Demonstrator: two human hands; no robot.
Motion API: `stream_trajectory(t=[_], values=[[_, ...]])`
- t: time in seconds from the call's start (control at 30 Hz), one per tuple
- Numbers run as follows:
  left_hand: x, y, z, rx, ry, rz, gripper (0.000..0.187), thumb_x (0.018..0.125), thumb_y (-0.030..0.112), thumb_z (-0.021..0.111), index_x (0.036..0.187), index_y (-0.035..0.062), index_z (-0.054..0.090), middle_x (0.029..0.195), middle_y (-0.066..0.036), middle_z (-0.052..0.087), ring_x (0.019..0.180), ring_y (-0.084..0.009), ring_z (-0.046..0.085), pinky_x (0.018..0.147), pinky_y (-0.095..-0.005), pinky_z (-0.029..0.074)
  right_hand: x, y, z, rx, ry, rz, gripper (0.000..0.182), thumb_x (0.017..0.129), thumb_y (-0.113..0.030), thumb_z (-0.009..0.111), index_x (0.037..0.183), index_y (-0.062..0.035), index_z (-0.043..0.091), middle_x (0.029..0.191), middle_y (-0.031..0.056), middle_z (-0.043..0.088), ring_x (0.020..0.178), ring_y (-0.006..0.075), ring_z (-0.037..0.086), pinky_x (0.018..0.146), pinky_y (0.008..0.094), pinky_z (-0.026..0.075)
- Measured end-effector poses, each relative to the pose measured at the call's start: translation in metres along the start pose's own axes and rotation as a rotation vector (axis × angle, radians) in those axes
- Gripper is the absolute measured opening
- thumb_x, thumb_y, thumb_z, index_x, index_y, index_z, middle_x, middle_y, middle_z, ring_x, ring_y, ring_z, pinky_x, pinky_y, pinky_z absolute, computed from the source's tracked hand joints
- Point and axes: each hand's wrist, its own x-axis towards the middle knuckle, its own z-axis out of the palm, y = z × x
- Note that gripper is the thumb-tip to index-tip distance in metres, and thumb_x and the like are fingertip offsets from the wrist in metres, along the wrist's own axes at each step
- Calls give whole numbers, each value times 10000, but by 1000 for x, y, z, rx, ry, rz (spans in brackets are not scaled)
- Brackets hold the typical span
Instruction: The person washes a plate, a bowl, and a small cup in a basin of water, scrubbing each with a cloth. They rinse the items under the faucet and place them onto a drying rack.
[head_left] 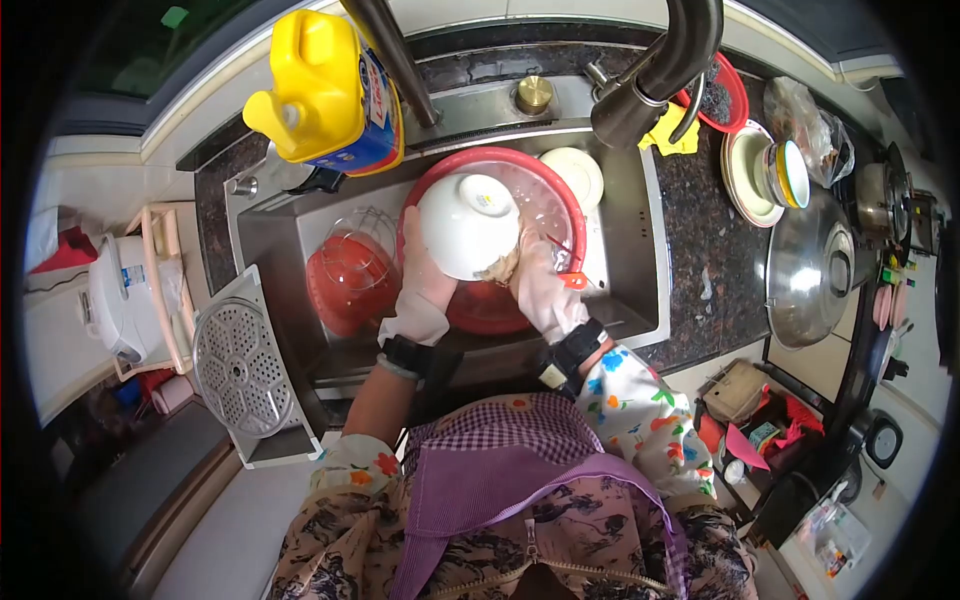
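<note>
A white bowl [455,230] is tilted over a red basin [570,205] in the sink, its underside and foot ring facing up. My left hand [424,285], in a whitish glove, grips the bowl's left side. At the bowl's lower right edge, my gloved right hand [542,280] presses a crumpled tan scrubbing cloth [500,264] against it. The right fingers are partly hidden behind the bowl and cloth. Soapy water shows in the basin. A pale plate [573,176] lies just right of the basin, in the sink.
A red bowl-shaped container [345,290] with a wire rack sits at the sink's left. A yellow jug [325,100] stands behind it. The dark faucet [630,110] overhangs the back right. Stacked bowls [755,185] and a metal lid [808,270] occupy the right counter.
</note>
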Motion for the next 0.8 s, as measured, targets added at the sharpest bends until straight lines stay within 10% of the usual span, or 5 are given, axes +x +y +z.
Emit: stream_trajectory(t=[0.3,0.4,0.47,0.73,0.8], values=[[21,-65,-52,-238,-39,-127,522,952,475,321,1263,74,444,1256,-117,493,1159,-221,478,967,-406,411,-15,2,4,232,-187,231,558,831,-422,627,1226,-62,467,1150,102,562,1024,233,566,851,371,498],[15,-66,-57,-157,-52,-76,525,947,483,322,1279,91,432,1275,-132,470,1179,-241,458,953,-433,417,-24,-16,17,43,-108,104,503,798,-334,695,1145,-21,510,1042,103,598,942,221,599,820,345,515],[5,-37,-48,-64,21,-527,570,946,497,313,1294,56,409,1293,-147,441,1163,-263,462,941,-412,424,-16,-24,14,-157,-136,35,373,802,-243,708,1040,4,559,910,77,621,804,179,615,719,305,525],[26,-13,-44,282,-64,-621,792,848,697,317,1288,46,410,1185,-127,528,1082,-241,506,924,-425,417,3,-11,2,-1033,-234,-221,294,751,-162,740,947,-12,582,754,41,608,630,123,537,577,272,470],[27,-14,-34,289,-133,-656,773,849,693,322,1298,70,406,1194,-111,525,1095,-233,503,923,-429,417,-3,-8,12,-1466,-341,-285,258,769,-185,670,962,-26,608,845,148,655,765,274,632,691,360,493]])
